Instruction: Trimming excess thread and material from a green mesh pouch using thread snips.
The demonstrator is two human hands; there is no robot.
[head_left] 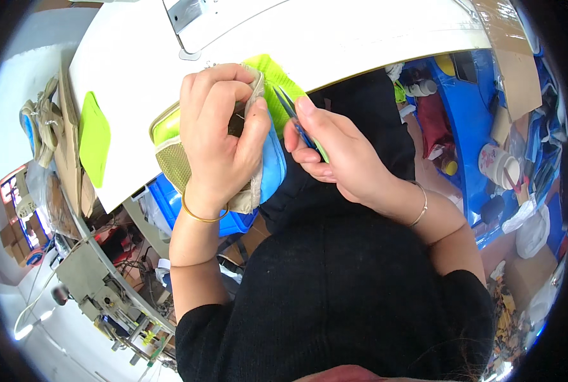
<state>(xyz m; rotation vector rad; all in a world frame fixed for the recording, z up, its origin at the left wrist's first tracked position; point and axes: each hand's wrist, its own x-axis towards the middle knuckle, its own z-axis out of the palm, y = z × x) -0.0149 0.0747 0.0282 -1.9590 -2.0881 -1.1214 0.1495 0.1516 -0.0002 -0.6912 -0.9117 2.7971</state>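
My left hand (pixel 215 124) is closed on a sewn fabric pouch (pixel 273 167) at the front edge of the white table. The pouch has blue and lime-green cloth, khaki mesh and beige edging; part of it is hidden behind my fingers. My right hand (pixel 347 153) grips small thread snips (pixel 287 105), their dark pointed blades up and to the left. Those tips lie over the lime-green part (pixel 277 79) of the pouch, close to the beige edge that my left thumb and fingers pinch. Whether the blades touch cloth or thread, I cannot tell.
A metal sewing machine part (pixel 188 25) stands on the white table (pixel 360 32). To the left lies a flat lime-green piece (pixel 94 140) beside cardboard (pixel 70 134). Below is a blue bin (pixel 233 223); at right, a blue container (pixel 452 95) and a white cup (pixel 497 164).
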